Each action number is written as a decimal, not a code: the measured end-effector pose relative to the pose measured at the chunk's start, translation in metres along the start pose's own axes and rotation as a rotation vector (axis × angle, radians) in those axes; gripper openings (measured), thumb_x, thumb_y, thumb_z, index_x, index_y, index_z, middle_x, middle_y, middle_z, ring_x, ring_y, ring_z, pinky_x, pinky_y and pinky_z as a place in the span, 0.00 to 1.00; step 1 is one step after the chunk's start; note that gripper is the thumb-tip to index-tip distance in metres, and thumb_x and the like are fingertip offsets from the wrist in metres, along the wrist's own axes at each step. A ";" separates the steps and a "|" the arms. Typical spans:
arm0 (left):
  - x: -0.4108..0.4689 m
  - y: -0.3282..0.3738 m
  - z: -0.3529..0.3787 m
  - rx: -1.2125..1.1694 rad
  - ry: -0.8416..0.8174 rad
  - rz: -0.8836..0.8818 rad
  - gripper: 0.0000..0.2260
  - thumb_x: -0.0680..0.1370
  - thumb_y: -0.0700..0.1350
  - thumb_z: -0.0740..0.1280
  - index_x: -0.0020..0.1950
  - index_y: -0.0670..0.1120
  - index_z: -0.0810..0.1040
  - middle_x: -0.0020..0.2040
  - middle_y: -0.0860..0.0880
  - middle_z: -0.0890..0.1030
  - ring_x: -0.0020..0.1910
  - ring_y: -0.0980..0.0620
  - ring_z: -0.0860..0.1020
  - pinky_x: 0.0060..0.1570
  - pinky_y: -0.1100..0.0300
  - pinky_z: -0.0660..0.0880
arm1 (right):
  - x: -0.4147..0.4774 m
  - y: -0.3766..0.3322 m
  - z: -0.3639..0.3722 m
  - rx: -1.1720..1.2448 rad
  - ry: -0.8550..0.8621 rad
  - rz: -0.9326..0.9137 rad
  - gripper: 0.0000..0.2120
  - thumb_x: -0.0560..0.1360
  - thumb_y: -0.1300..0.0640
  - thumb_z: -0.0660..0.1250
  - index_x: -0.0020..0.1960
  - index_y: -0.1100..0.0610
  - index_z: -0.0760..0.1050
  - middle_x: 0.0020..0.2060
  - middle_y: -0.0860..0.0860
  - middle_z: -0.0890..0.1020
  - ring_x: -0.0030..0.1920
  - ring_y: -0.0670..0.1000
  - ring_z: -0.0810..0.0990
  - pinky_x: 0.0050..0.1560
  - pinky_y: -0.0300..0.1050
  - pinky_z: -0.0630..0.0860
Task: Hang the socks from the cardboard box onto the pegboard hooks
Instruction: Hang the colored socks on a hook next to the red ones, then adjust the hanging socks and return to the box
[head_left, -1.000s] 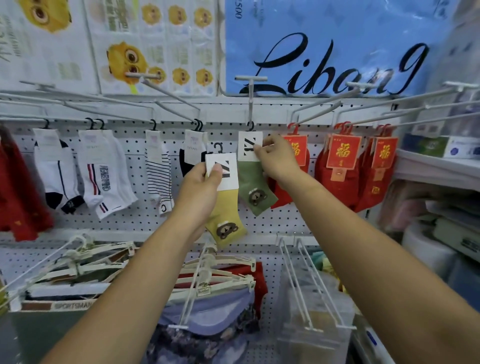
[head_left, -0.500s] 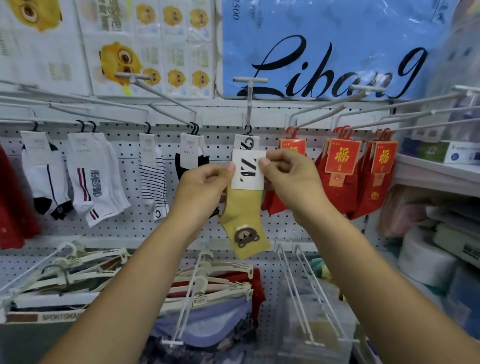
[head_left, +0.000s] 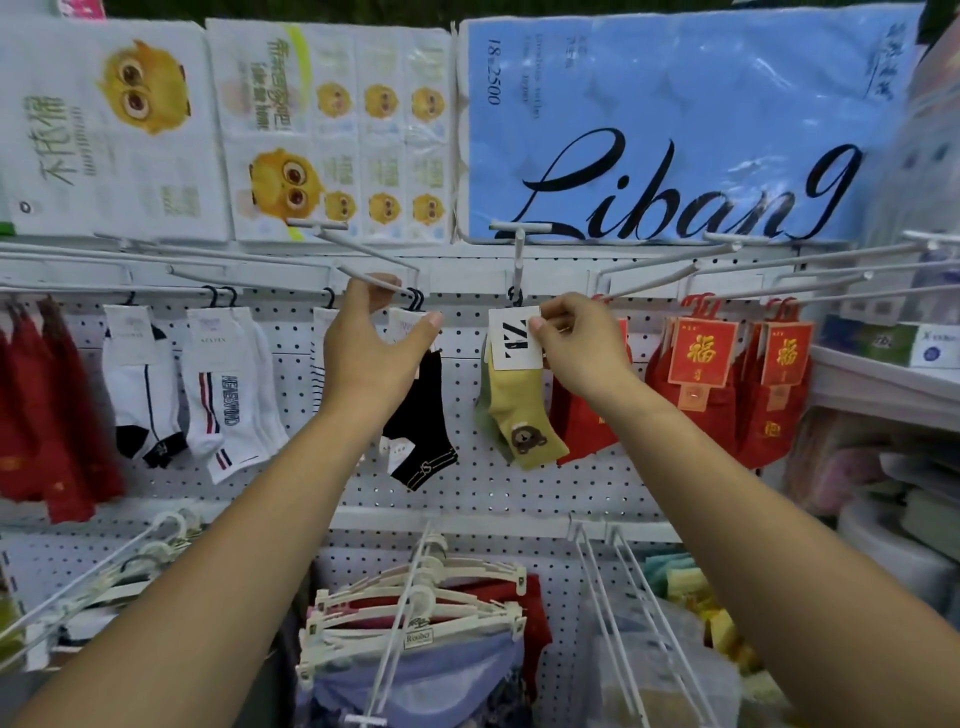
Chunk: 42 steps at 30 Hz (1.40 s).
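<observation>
Pinching the white card (head_left: 514, 338) of a yellow sock (head_left: 524, 415) between thumb and fingertips, the right hand (head_left: 582, 348) was up at the pegboard (head_left: 493, 488). The sock hung from the middle hook (head_left: 518, 260), bear patch facing out, with the edge of a green sock (head_left: 482, 410) showing just behind it. The left hand (head_left: 369, 353) was spread wide, thumb out, holding nothing, its fingers raised at the neighbouring hook rod (head_left: 349, 273); contact with the rod could not be told. A black sock (head_left: 423, 415) hung behind that hand. Red socks (head_left: 701, 364) hung right of the yellow one.
</observation>
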<state>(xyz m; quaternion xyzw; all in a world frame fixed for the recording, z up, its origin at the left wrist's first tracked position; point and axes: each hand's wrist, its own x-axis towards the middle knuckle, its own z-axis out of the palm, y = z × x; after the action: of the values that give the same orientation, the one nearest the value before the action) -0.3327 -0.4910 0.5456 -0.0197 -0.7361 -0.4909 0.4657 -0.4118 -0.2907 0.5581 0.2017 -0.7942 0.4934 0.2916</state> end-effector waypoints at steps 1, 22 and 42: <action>0.000 -0.001 -0.002 0.008 -0.007 0.002 0.21 0.74 0.51 0.77 0.65 0.52 0.75 0.63 0.56 0.78 0.65 0.57 0.75 0.65 0.59 0.71 | 0.001 0.002 0.002 -0.013 0.001 0.004 0.09 0.80 0.56 0.68 0.57 0.59 0.79 0.49 0.53 0.82 0.49 0.51 0.81 0.52 0.49 0.81; -0.086 0.005 -0.046 0.106 -0.237 -0.023 0.19 0.78 0.49 0.73 0.69 0.50 0.76 0.64 0.57 0.78 0.62 0.61 0.73 0.56 0.76 0.66 | -0.090 -0.007 -0.032 -0.070 -0.015 0.126 0.17 0.79 0.52 0.70 0.65 0.57 0.75 0.58 0.51 0.81 0.55 0.47 0.79 0.53 0.39 0.76; -0.426 0.019 -0.077 0.105 -1.086 0.044 0.20 0.80 0.54 0.70 0.71 0.49 0.76 0.73 0.51 0.74 0.72 0.49 0.70 0.72 0.50 0.67 | -0.593 -0.012 -0.188 -0.626 -0.048 0.600 0.25 0.75 0.46 0.70 0.68 0.57 0.75 0.69 0.55 0.76 0.71 0.56 0.72 0.71 0.47 0.67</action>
<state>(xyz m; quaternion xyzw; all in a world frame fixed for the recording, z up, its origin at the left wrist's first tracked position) -0.0313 -0.3552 0.2651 -0.2624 -0.8936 -0.3630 0.0291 0.0888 -0.1069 0.2382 -0.1247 -0.9356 0.2867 0.1638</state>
